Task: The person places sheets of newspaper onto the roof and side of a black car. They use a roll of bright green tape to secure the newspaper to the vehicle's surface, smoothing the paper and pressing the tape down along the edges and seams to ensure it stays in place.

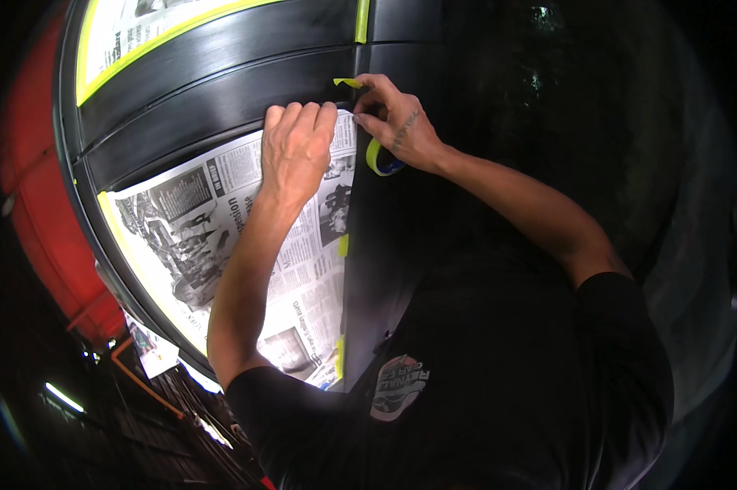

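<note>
A newspaper sheet (299, 273) lies against a glossy black vehicle panel (221, 90), with yellow masking tape (140, 265) along its left edge and short yellow pieces on its right edge. My left hand (297, 151) presses on the sheet's upper edge, its fingers bent together over the paper. At the upper right corner of the sheet, my right hand (401, 126) is closed, with a short yellow tape strip (348, 82) sticking out by the index fingertip. Below that palm hangs a roll of yellow masking tape (375, 155), partly covered by the hand; its thumb is beside the paper's corner.
Another taped newspaper sheet (136, 33) covers an area at the upper left. A vertical yellow tape strip (362, 20) runs down the panel at the top. A red surface (46, 204) stands at far left, above a bright light tube (64, 397).
</note>
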### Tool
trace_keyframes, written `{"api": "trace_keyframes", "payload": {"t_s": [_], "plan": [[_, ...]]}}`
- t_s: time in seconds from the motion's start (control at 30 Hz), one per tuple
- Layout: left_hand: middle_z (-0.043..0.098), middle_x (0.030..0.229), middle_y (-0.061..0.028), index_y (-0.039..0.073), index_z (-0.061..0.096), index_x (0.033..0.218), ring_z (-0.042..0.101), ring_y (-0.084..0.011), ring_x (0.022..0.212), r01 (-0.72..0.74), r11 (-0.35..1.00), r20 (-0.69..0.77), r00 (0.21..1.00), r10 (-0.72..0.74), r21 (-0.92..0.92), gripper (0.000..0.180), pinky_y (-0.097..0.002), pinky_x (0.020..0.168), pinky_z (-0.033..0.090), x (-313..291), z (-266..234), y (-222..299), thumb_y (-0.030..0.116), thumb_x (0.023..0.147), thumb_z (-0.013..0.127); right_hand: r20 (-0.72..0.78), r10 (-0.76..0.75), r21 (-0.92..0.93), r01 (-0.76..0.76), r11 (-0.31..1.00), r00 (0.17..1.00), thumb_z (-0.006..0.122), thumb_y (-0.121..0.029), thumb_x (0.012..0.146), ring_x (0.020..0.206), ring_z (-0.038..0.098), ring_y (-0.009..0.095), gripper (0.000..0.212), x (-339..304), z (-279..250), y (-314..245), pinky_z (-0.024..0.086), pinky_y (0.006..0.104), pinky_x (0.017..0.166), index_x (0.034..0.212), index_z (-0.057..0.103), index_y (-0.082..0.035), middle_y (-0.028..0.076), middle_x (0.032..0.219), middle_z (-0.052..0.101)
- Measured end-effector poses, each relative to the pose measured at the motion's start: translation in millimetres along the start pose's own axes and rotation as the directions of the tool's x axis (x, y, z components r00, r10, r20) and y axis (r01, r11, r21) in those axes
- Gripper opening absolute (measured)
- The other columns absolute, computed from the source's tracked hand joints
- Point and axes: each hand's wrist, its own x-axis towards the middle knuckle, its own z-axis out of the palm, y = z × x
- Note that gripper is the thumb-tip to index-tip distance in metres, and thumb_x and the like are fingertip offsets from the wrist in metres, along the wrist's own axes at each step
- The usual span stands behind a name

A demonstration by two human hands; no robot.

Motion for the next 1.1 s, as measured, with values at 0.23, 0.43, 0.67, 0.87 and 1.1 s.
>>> {"api": "trace_keyframes", "payload": {"t_s": [0.23, 0.43, 0.67, 0.87, 1.1], "plan": [[0.063, 0.087, -0.0071, 0.002, 0.07, 0.109, 0.061, -0.0253, 0.085, -0.017, 0.998, -0.068, 0.998, 0.013, -0.062, 0.032, -0.0394, 0.08, 0.043, -3, 3, -1, -0.004, 0.078, 0.07, -0.015, 0.162, 0.051, -0.161, 0.986, 0.987, 0.073, -0.012, 0.096, 0.087, 0.075, 0.023, 0.051, -2, -5, -20, 0.057, 0.0367, 0.078, 0.14, 0.05, 0.001, 0.021, 0.1, 0.077], [0.062, 0.088, -0.0076, 0.003, 0.07, 0.109, 0.059, -0.0253, 0.084, -0.049, 0.999, -0.06, 0.997, 0.048, -0.002, 0.028, -0.0396, 0.082, 0.043, -5, 7, -3, -0.001, 0.081, 0.068, -0.046, 0.214, 0.111, -0.208, 0.972, 0.976, 0.072, -0.007, 0.095, 0.093, 0.076, 0.023, 0.047, -1, -1, -22, 0.057, 0.0373, 0.083, 0.137, 0.053, 0.002, 0.02, 0.101, 0.078], [0.06, 0.096, -0.0072, 0.005, 0.068, 0.105, 0.057, -0.0248, 0.09, -0.128, 0.979, -0.061, 0.988, 0.139, 0.161, 0.02, -0.0424, 0.087, 0.043, -10, 17, -5, 0.009, 0.086, 0.066, -0.072, 0.097, -0.009, -0.098, 0.995, 0.993, 0.071, -0.002, 0.093, 0.087, 0.077, 0.029, 0.042, 2, 8, -14, 0.058, 0.0389, 0.078, 0.13, 0.054, 0.002, 0.019, 0.095, 0.076], [0.056, 0.095, -0.0069, 0.006, 0.067, 0.101, 0.055, -0.0247, 0.09, -0.124, 0.953, -0.133, 0.977, 0.166, 0.278, 0.016, -0.0442, 0.09, 0.042, -6, 17, 0, 0.011, 0.086, 0.066, -0.104, -0.027, -0.134, 0.013, 0.991, 0.994, 0.069, 0.0, 0.093, 0.085, 0.076, 0.031, 0.042, 5, 13, -8, 0.058, 0.0388, 0.076, 0.132, 0.053, 0.001, 0.02, 0.093, 0.074], [0.053, 0.091, -0.006, 0.009, 0.063, 0.093, 0.054, -0.0252, 0.089, -0.068, 0.973, -0.081, 0.993, 0.088, 0.221, 0.008, -0.0448, 0.089, 0.042, -1, 23, 0, 0.014, 0.087, 0.066, 0.007, 0.078, 0.148, -0.078, 0.986, 0.997, 0.064, 0.003, 0.097, 0.098, 0.075, 0.024, 0.047, -9, 1, -24, 0.059, 0.0355, 0.085, 0.141, 0.049, -0.001, 0.017, 0.107, 0.075]]}}
